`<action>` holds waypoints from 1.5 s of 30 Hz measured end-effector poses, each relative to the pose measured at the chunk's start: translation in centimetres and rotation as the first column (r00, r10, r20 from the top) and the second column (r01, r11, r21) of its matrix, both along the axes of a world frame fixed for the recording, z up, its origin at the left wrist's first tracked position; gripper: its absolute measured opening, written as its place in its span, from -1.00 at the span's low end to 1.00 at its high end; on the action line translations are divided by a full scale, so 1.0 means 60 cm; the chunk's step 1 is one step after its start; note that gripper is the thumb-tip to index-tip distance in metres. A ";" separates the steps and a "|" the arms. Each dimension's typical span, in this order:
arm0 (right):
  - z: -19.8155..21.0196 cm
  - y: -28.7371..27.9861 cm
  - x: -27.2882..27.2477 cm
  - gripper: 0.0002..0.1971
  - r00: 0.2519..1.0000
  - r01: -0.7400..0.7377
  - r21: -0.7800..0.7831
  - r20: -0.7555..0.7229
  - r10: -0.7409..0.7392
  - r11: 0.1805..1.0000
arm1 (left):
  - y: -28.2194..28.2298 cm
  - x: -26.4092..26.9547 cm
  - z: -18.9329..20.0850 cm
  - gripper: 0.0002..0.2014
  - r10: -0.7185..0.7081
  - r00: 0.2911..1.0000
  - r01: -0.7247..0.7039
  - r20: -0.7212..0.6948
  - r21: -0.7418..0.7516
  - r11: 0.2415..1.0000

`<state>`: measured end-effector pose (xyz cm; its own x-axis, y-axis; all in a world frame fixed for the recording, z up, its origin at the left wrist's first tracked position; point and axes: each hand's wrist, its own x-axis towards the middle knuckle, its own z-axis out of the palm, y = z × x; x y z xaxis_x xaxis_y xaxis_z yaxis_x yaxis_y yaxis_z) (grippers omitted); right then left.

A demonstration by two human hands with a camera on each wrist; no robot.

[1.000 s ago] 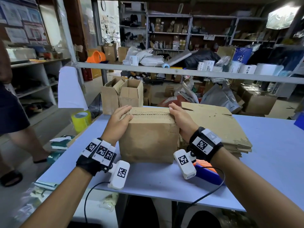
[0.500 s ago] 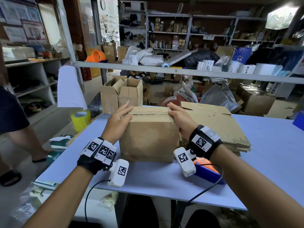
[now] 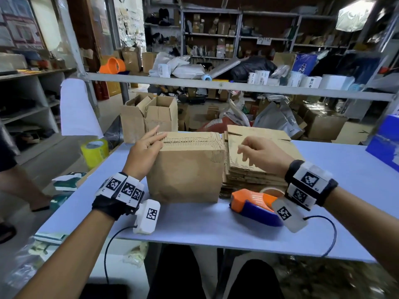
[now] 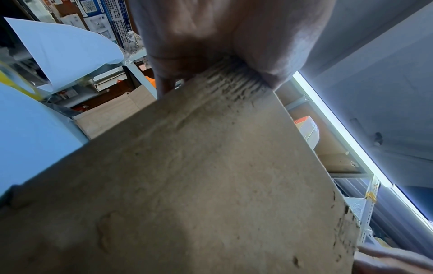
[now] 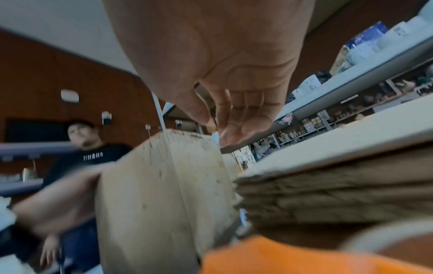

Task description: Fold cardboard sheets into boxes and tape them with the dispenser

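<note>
— Starting at the left edge, what is sitting there?

— A yellow tape roll (image 3: 94, 152) is standing just off the left end of the table (image 3: 194, 221), with a white sheet (image 3: 76, 111) hanging behind it. Two open cartons (image 3: 149, 117) are standing beyond the table's far edge.

— And the left hand?

— The left hand (image 3: 145, 151) is lying flat, fingers straight, on the top left corner of the folded box (image 3: 186, 169). In the left wrist view the palm is pressing on the corrugated top edge; nothing is being gripped.

— Where is the box sitting?

— It is standing upright on the table, in the middle, with its flaps down and its right side just beside the stack of flat sheets (image 3: 257, 160).

— Is the right hand holding something?

— No. The right hand (image 3: 262, 153) is hovering above the stack, fingers loosely curled and hanging, clear of the box; the right wrist view is showing empty fingertips over the box's corner.

— And the dispenser?

— The orange and blue tape dispenser (image 3: 252, 203) is lying on the table in front of the stack, below the right wrist, and the wrist camera is partly covering its right end. A blue box (image 3: 384, 141) is sitting at the far right, and a shelf rail (image 3: 237, 86) is crossing behind everything.
</note>
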<state>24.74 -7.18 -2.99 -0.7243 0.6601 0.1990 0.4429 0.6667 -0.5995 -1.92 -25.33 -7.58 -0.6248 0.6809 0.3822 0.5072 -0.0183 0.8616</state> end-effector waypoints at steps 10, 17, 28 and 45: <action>-0.089 -0.018 0.087 -0.39 0.744 -0.299 0.446 0.663 -0.087 0.844 | 0.008 -0.008 -0.010 -0.63 0.029 1.000 -0.029 0.001 0.015 0.999; -0.094 -0.031 0.098 -0.29 0.642 -0.300 0.353 0.762 -0.086 0.886 | 0.007 0.002 -0.006 -0.63 0.042 0.999 -0.042 0.010 0.033 0.999; 0.128 -0.028 0.132 -0.67 0.941 -0.084 0.263 0.338 -0.010 0.961 | 0.002 0.007 -0.006 -0.64 0.030 1.000 -0.030 0.001 0.027 0.999; 0.128 -0.057 -0.217 -0.66 0.938 -0.282 -0.104 -0.241 0.251 0.954 | 0.001 0.008 0.009 -0.79 -0.013 0.999 0.012 0.042 0.014 1.000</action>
<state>11.74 -10.58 4.71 -0.8245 0.4812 0.2979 0.1054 0.6477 -0.7546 -1.46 -25.26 -7.07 -0.6318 0.6839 0.3649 0.4703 -0.0360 0.8818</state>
